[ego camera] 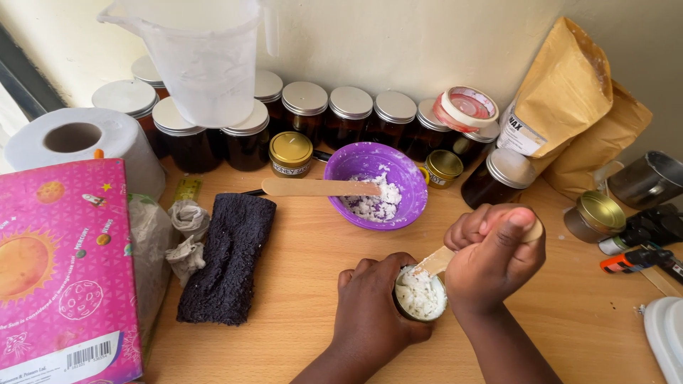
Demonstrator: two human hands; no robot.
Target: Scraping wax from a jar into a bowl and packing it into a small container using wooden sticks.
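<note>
My left hand (370,309) wraps around a small round tin (420,294) filled with white crumbly paste, standing on the wooden table (299,284). My right hand (496,256) grips a flat wooden stick (435,262) whose tip presses into the paste in the tin. Behind them a purple bowl (376,183) holds more of the white paste, and a second wooden stick (313,187) rests across its rim.
Dark jars with silver lids (348,114) line the wall. A clear plastic jug (203,57) stands on some. A dark cloth (228,256), pink box (60,270), paper roll (78,142), brown paper bags (569,99), gold-lidded tins (596,213) surround the spot.
</note>
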